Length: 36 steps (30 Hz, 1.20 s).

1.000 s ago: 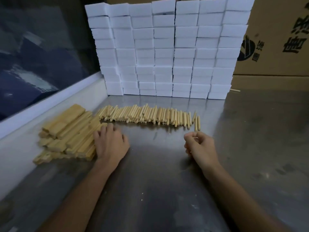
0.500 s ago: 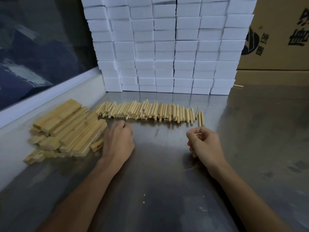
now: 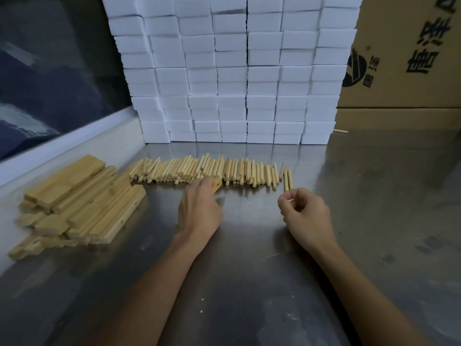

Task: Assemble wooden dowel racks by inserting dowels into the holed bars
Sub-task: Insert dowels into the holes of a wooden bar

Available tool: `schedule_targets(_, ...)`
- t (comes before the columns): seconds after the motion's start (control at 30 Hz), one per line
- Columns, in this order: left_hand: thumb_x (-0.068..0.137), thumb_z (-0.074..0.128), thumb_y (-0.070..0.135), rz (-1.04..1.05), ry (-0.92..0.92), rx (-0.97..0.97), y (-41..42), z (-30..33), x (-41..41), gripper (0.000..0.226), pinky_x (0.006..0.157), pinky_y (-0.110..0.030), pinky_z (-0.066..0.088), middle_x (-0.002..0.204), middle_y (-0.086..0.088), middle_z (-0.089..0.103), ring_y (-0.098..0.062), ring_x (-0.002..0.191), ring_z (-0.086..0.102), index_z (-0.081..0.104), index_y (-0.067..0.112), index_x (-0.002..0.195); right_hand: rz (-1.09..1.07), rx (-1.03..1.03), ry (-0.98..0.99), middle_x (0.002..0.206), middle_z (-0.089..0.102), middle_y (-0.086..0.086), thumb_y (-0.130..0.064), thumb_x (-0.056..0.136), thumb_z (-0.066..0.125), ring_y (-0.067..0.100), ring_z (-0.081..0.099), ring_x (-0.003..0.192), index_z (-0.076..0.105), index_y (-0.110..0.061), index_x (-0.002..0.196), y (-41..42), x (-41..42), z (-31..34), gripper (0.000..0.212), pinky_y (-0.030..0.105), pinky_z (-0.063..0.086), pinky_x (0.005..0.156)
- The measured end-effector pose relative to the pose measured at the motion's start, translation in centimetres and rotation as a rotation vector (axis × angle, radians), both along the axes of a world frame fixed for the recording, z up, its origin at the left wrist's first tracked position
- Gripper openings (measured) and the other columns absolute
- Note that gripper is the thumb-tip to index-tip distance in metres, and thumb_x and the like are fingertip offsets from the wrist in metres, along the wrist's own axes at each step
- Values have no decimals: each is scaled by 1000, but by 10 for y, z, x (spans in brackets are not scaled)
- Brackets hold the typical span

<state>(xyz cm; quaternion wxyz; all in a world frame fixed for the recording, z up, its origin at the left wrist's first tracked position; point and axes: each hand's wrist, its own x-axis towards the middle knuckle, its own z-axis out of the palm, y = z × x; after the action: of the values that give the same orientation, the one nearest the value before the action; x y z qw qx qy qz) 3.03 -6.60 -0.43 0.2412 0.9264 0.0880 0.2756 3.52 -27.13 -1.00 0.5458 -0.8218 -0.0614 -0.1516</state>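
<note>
The steel counter (image 3: 249,283) is carrying all stock within arm's reach. A wall of white foam blocks (image 3: 232,71) is closing off the back edge, with cardboard cartons (image 3: 404,58) standing to its right; neither is obstructing the work area. The holed bars (image 3: 82,196) are lying stacked at the far left against the counter's raised edge, probably to keep them from sliding. The dowels (image 3: 212,169) are lying side by side in a row just in front of the foam, ends facing the person for quick picking. One stray dowel (image 3: 340,131) is lying at the foot of the cartons. The left hand (image 3: 199,211) is gripping a small wooden piece (image 3: 217,185), only its tip showing, touching the dowel row. The right hand (image 3: 305,213) is curling its fingers (image 3: 287,199) beside the row's right end; whether they are pinching anything cannot be told. No dowel is seated yet.
</note>
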Motion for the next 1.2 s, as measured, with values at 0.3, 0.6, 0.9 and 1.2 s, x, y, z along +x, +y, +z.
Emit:
schedule_targets(0.3, 93, 58, -1, -156, -305, -735, -20, 6, 14, 44, 82, -33, 59, 119, 14, 56, -8, 99, 64, 55, 26, 128, -32, -19, 94, 78, 67, -3, -19, 90, 65, 6, 62, 69, 65, -23, 90, -9, 20, -3, 4, 13, 44, 55)
schedule_targets(0.6, 95, 57, -1, -171, -176, -1105, -3, -11, 21, 49, 47, -21, 50, 108, 5, 67, -7, 53, 61, 51, 16, 140, -235, -209, 159, 86, 64, 5, -19, 87, 67, 22, 63, 82, 65, -9, 95, 1, 64, 0, 12, 34, 54, 73)
schedule_targets(0.9, 93, 57, -5, -251, -94, -1200, 6, -14, 24, 52, 46, -20, 48, 86, 2, 74, -7, 52, 58, 49, 9, 142, -341, -352, 287, 91, 67, 15, -18, 88, 64, 32, 66, 87, 64, -3, 88, 7, 91, 11, 15, 45, 58, 81)
schedule_targets(1.2, 93, 58, -3, -257, -76, -1177, 6, -14, 25, 51, 48, -21, 50, 83, 7, 75, -7, 53, 59, 49, 11, 142, -378, -395, 270, 82, 61, 9, -11, 86, 67, 26, 60, 78, 58, -5, 83, 4, 89, 14, 11, 33, 50, 65)
